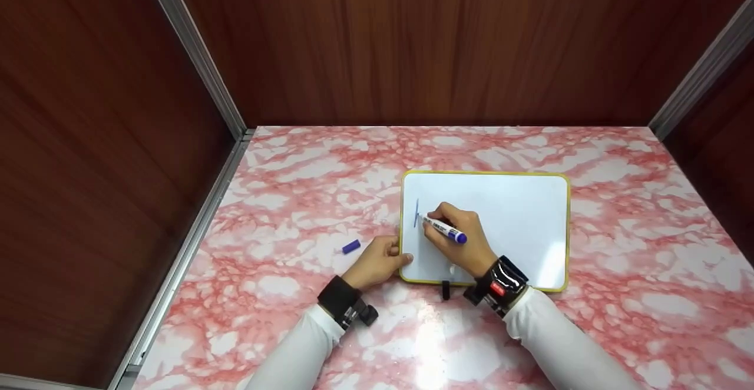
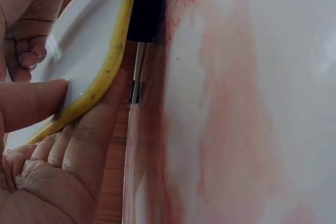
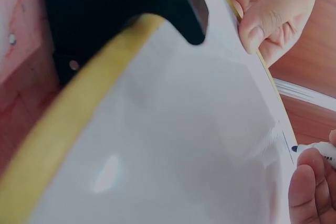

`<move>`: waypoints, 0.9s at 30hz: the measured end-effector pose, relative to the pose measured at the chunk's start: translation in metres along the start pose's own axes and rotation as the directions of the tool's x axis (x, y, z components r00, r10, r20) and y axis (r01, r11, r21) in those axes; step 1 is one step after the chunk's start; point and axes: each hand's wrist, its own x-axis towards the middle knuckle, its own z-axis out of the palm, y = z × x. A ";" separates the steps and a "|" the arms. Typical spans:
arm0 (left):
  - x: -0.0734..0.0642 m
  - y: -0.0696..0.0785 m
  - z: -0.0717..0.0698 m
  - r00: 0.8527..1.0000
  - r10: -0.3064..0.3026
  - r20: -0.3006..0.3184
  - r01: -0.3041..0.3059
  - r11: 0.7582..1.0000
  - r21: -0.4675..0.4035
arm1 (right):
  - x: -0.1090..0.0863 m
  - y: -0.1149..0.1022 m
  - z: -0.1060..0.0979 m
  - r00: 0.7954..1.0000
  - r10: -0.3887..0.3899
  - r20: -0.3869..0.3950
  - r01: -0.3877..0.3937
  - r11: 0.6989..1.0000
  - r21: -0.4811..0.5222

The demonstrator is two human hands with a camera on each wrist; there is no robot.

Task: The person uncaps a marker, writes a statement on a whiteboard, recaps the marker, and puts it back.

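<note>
A whiteboard point(image 1: 512, 213) with a yellow rim lies on the table. My right hand point(image 1: 462, 237) pinches a blue whiteboard marker point(image 1: 442, 227), its tip at a short upright blue line point(image 1: 416, 213) near the board's left side. In the right wrist view the dark marker tip point(image 3: 295, 149) meets the board beside that line. My left hand point(image 1: 380, 260) grips the board's lower left edge, thumb on top and fingers beneath the yellow rim point(image 2: 102, 77) in the left wrist view.
The blue marker cap point(image 1: 351, 247) lies on the table left of the board. A black clip point(image 1: 446, 290) sits at the board's near edge. Brown wood-look panels point(image 1: 400, 48) stand behind and at both sides of the red-and-white marbled table point(image 1: 283, 201).
</note>
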 end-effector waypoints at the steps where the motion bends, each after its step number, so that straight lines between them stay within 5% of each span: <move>1: 0.000 -0.001 0.000 1.000 -0.001 -0.001 0.001 1.000 0.004 | 0.001 0.000 0.000 1.000 -0.007 -0.005 0.007 1.000 -0.008; 18: 0.001 0.002 0.000 1.000 0.007 0.008 -0.007 1.000 0.008 | 0.002 0.001 -0.006 1.000 0.022 -0.021 -0.024 0.998 -0.058; 27: -0.013 0.029 0.001 1.000 0.005 0.003 -0.005 1.000 0.017 | -0.003 0.003 -0.011 0.999 0.025 -0.046 -0.028 0.997 -0.070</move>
